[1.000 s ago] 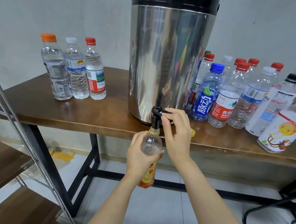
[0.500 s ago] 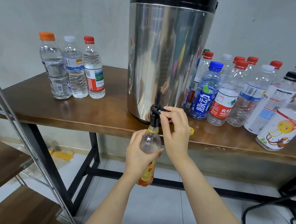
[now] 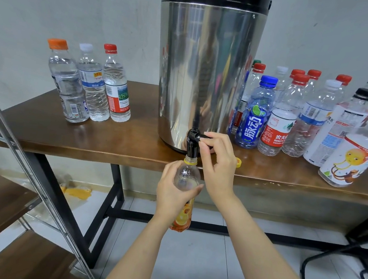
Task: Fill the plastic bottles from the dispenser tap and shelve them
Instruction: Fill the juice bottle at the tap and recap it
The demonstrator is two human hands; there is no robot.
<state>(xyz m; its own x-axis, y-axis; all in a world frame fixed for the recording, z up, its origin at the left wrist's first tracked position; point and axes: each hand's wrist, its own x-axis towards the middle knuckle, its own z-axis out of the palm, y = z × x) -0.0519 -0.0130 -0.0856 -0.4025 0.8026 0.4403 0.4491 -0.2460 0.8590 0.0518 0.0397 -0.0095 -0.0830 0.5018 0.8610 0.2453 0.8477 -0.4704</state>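
The dispenser point(image 3: 207, 74) is shiny silver with a black top band; its tap point(image 3: 192, 144) is black. The bottle point(image 3: 186, 175) under it is clear, with a yellow neck ring and an orange fruit label. The table point(image 3: 111, 141) is brown wood grain. The loose cap point(image 3: 238, 162) is yellow. The wall point(image 3: 79, 5) is grey.

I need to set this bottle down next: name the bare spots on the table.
The table is bare between the three left bottles and the dispenser, and along the front edge there. Right of the dispenser, bottles crowd it.
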